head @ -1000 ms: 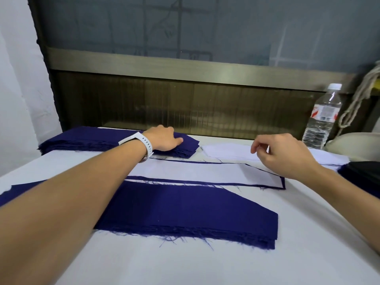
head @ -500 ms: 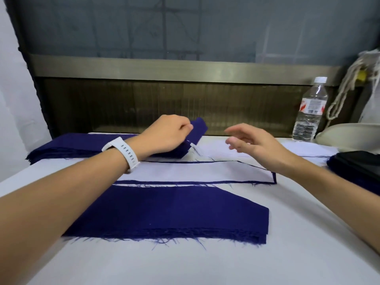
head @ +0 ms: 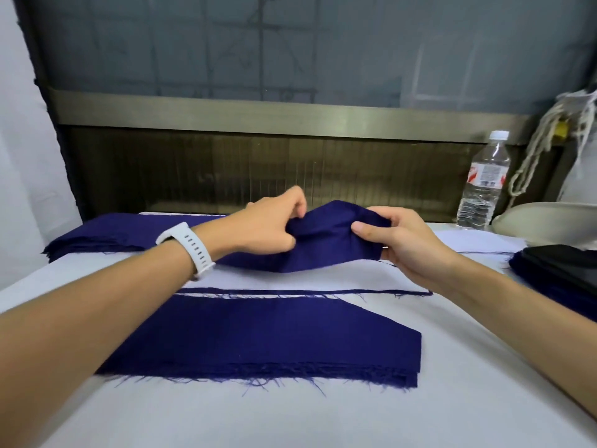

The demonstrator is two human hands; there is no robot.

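A navy fabric piece point(head: 319, 240) is lifted off the table between both hands. My left hand point(head: 268, 226), with a white watch on its wrist, pinches the piece's left part; my right hand point(head: 403, 240) pinches its right end between thumb and fingers. The piece sags toward the table below them. A stack of navy fabric pieces point(head: 106, 232) lies at the back left. A white piece edged in navy point(head: 323, 281) lies under the hands. In front of it sits a large navy stack with frayed edges point(head: 274, 341).
A white-covered table point(head: 452, 399) carries everything. A clear water bottle point(head: 483, 185) stands at the back right beside a pale rounded object point(head: 546, 221). A dark stack point(head: 562, 273) lies at the right edge. White sheets point(head: 478, 242) lie behind my right hand. A brown panel runs behind.
My left hand lifted one navy piece off the back-left stack and carried it toward the middle. My right hand moved left and took hold of the piece's right end.
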